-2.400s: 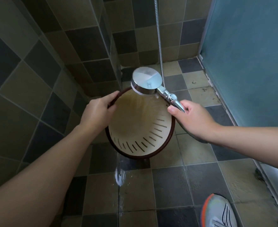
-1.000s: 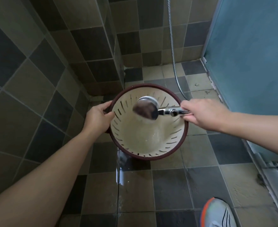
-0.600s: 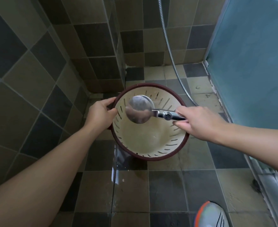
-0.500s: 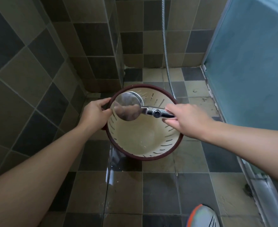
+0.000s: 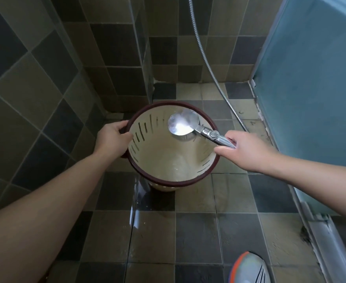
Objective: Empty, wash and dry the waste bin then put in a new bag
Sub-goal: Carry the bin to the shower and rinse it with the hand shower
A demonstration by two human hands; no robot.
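Now L hand [image 5: 113, 137] grips dark-red rim of cream slotted plastic waste bin [image 5: 168, 160]. R hand [image 5: 247, 150] holds handle of chrome shower head [image 5: 183, 125] w/ curled fingers, over bin's mouth.

Tiled floor [image 5: 196, 237], checkered dark grey and beige, wet; a glossy streak of water [image 5: 136, 205] lies near frame centre, running toward 6 o'clock. Tiled walls [image 5: 35, 64] in the same colours fill 9 to 12 o'clock and meet in a corner. Metal hose [image 5: 205, 58] descends from 12 o'clock, slanting toward 3 o'clock. Blue frosted panel [image 5: 315, 78] at 2 to 3 o'clock, with a metal track [image 5: 329, 237] along its foot. Shoe [image 5: 249, 269], grey with orange edge, at 5 o'clock.
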